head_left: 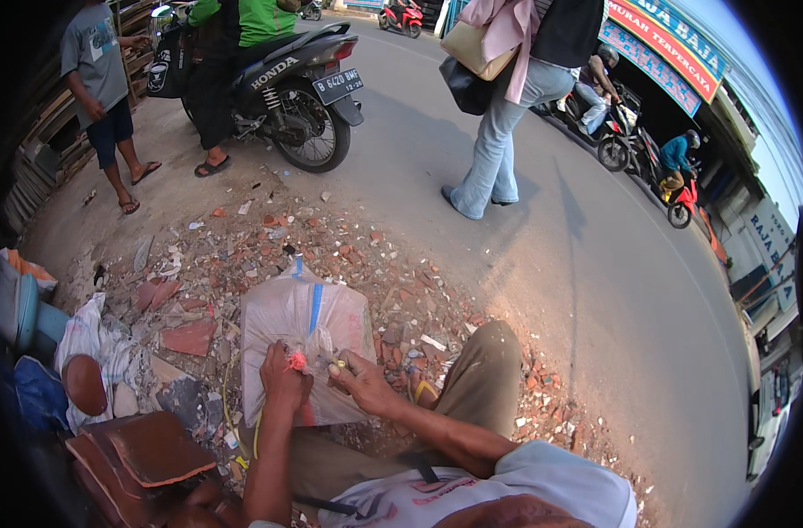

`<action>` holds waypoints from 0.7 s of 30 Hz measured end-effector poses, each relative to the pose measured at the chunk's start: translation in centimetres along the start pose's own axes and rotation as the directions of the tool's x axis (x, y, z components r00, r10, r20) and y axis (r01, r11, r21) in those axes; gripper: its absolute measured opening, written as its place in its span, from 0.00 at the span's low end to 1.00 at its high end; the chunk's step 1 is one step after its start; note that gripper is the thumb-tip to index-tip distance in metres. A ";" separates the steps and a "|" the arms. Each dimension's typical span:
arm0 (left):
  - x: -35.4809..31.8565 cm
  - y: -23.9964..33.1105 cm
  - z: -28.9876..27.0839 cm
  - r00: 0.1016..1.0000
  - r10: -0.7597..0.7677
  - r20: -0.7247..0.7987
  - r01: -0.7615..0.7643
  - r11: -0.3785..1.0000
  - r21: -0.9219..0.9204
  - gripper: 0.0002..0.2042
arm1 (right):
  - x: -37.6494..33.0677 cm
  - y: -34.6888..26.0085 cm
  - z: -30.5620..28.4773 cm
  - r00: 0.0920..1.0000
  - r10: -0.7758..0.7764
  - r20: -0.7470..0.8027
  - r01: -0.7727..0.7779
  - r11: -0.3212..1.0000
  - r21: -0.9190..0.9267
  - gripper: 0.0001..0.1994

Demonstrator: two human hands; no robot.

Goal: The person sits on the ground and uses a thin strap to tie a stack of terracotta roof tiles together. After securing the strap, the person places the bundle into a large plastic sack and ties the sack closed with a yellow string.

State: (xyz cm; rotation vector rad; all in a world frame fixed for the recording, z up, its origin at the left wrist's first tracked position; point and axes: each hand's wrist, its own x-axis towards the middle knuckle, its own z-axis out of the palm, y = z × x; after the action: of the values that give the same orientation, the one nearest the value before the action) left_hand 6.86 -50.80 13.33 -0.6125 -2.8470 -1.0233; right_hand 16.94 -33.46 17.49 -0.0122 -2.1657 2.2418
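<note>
A white woven sack (259, 321) with a blue stripe stands between my knees. My left hand (282, 383) is closed at the near side of the sack, with a tuft of pinkish-red plastic string (297, 362) sticking out of the fist. My right hand (363, 384) is just to its right, thumb and fingers pinched together on a small yellowish thing (337, 364) whose kind I cannot make out. A thin yellow cord (226, 400) hangs down by my left forearm. The sack's contents are hidden.
Broken brick and tile rubble (392, 282) covers the ground. Reddish-brown roof tiles (155, 447) are stacked at the lower left, near a white plastic bag (89, 339). A parked motorcycle (300, 97), a standing person, and a walking person with bags are farther off, beside and on the road (621, 290).
</note>
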 end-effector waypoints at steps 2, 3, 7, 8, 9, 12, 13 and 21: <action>-0.7 -0.8 -0.7 0.997 0.073 -0.028 -0.074 0.997 -0.015 0.27 | -1.1 0.2 0.6 1.000 0.025 -0.010 -0.025 1.000 -0.002 0.18; -1.7 -1.5 0.3 0.998 0.048 -0.048 -0.049 0.999 -0.014 0.27 | -2.2 -0.1 0.6 0.998 0.058 -0.031 -0.058 0.998 -0.019 0.18; -0.3 -3.8 2.7 0.994 0.081 -0.079 -0.074 0.993 0.092 0.26 | -1.2 0.5 1.4 0.995 -0.002 -0.097 0.002 1.000 -0.005 0.19; 0.1 -3.3 2.1 0.999 0.052 -0.014 -0.051 0.997 0.056 0.27 | -1.4 0.0 1.7 0.993 -0.002 -0.115 0.005 1.000 0.025 0.19; 0.0 -2.9 1.8 0.999 0.001 0.053 -0.002 1.000 0.022 0.27 | -1.8 -0.4 2.0 0.993 0.013 -0.117 -0.007 0.998 0.058 0.19; -1.7 -3.5 1.3 0.995 0.004 0.096 -0.001 0.999 -0.038 0.27 | -6.3 -0.7 2.9 0.998 0.062 -0.030 -0.067 0.968 -0.243 0.17; -0.6 -3.9 1.5 1.000 -0.005 0.029 0.004 1.000 0.027 0.27 | -4.6 -1.3 2.2 1.000 0.027 0.006 -0.023 0.943 -0.331 0.17; 0.2 3.0 -3.5 0.987 -0.055 0.151 0.033 0.990 0.139 0.25 | -3.8 -1.7 0.5 0.996 -0.011 0.087 0.042 0.929 -0.366 0.16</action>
State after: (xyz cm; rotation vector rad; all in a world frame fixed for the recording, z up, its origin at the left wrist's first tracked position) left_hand 7.52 -50.80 17.91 -0.6462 -3.0464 -0.8105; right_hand 20.77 -33.95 19.16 0.1053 -2.5800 1.8177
